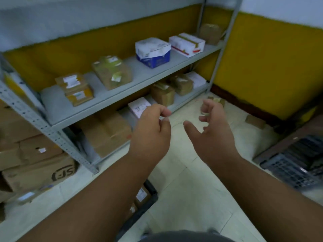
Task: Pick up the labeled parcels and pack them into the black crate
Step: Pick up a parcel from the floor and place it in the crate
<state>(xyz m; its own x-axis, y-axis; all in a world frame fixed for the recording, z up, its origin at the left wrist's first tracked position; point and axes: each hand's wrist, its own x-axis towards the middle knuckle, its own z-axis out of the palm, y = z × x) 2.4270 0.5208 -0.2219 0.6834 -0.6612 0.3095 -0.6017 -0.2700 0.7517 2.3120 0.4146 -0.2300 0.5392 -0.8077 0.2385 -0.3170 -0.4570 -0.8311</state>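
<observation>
The left hand (151, 131) is up in the air with its fingers curled loosely, and it holds nothing. The right hand (214, 130) is just beside it, a little apart, fingers bent and spread, and it holds nothing too. Both hands hang over the pale floor (192, 189) in front of a grey metal shelf (122, 95).

Down low, under the left arm, is the corner of the black crate (148, 201). A brown parcel with a white label (142, 196) lies inside it.

On the upper board of the shelf sit more parcels: a brown box with a white label (74, 88), a taped brown parcel (111, 72), a white and blue box (153, 52), a white box with red stripe (187, 44) and a small brown box (209, 33) at the far end. On the lower board are a flat white parcel (138, 106), a big brown carton (106, 131) and more brown boxes (163, 92).

Big cardboard cartons (35, 163) are stacked left of the shelf. A dark plastic basket (293, 168) sits at the right. The wall (262, 58) is yellow below and white above.
</observation>
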